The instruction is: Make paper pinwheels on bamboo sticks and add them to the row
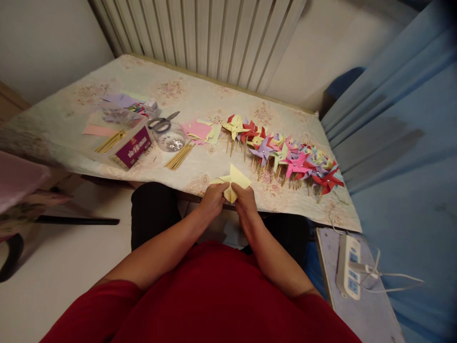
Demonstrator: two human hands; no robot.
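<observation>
Both hands are meeting at the near edge of the table, just past the person's lap. The left hand and the right hand are pinching a pale yellow folded paper sheet between them, fingers clenched on its lower part. The paper is rising up and away from the fingertips toward the far side of the table, one pointed corner standing highest and another flap spreading out to the left. Its lower point is sitting in the gap where the two hands are touching, so neither hand is clearly nearer; each is gripping its own side. How many folds are already in the sheet is hard to say from here, since the fingers are covering the centre.

Beyond the hands, toward the right edge, a row of finished paper pinwheels on wooden sticks in yellow, red, purple and pink is lying across the cloth. Near the middle of the table a loose bundle of thin wooden sticks is lying just beside a clear round container of small shiny pieces, with grey-handled scissors resting across its rim. Left of that, a purple-labelled cardboard box is holding more sticks.
</observation>
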